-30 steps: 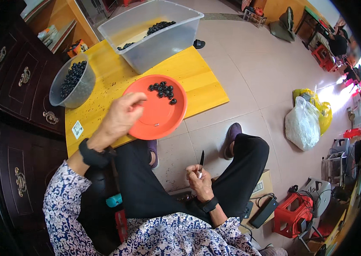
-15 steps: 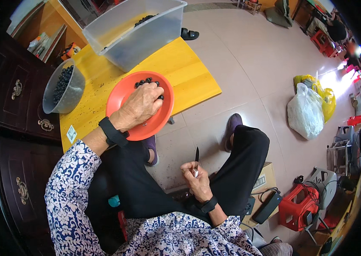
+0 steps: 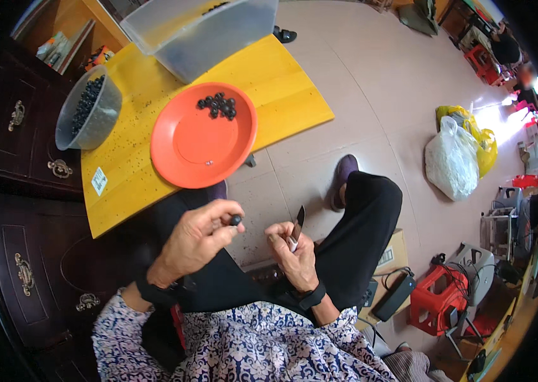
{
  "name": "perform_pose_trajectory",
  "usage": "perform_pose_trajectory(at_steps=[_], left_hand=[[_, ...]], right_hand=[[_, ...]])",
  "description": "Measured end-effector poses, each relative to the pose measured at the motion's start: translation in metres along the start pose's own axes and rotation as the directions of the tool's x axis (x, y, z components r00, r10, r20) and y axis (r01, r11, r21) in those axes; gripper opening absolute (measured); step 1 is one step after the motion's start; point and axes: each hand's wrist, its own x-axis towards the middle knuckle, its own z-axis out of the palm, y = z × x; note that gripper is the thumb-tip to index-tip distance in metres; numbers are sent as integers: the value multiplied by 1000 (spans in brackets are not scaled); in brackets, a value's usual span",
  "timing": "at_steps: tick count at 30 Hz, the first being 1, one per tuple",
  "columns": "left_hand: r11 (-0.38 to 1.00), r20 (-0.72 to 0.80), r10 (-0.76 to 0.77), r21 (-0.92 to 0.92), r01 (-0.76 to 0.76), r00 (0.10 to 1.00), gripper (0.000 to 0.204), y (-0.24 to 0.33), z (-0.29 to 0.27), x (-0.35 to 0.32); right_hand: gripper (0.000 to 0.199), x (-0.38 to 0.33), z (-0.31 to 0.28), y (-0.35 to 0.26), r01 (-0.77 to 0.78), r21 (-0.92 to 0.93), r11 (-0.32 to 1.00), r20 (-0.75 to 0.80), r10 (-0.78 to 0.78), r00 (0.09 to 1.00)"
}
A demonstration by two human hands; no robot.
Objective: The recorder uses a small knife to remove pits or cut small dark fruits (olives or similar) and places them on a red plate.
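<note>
Left hand (image 3: 199, 239): pinching one dark berry (image 3: 236, 220) over lap. Right hand (image 3: 291, 251): gripping small knife (image 3: 297, 224). Orange plate (image 3: 186, 149), near table edge: few berries remaining; bowl (image 3: 100, 121) part-filled.

A home workroom: tiled floor (image 3: 370, 102), dark wooden cabinets (image 3: 20, 127), low yellow table (image 3: 281, 83), scattered bags (image 3: 453, 159) and tools.

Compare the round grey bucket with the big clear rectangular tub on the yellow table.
The round grey bucket is small and sits at the table's left edge; the big clear rectangular tub is far larger and sits at the far side. The bucket looks heaped with small dark round fruits; the tub shows only a few. Both are translucent plastic, open-topped.
</note>
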Motion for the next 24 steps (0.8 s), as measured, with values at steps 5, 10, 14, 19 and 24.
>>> perform_pose_trajectory(at_steps=[5,10,14,19,24], left_hand=[[999,1,-29,-22,29,1000,23,-41,35,0],[996,21,3,90,-5,1000,25,-53,47,8],[991,-2,36,127,-36,999,25,-57,52,12],[977,-38,32,210,-23,999,24,-56,53,11],[993,1,55,106,-54,999,22,-65,49,12]], right_hand=[[16,-3,2,-8,-15,94,995,-9,16,1000],[16,0,4,6,88,262,961,-40,-81,996],[11,0,5,4,112,284,952,-85,-91,992],[8,2,2,6,129,177,976,-99,-112,989],[11,1,1,-2,50,216,975,-65,-37,997]])
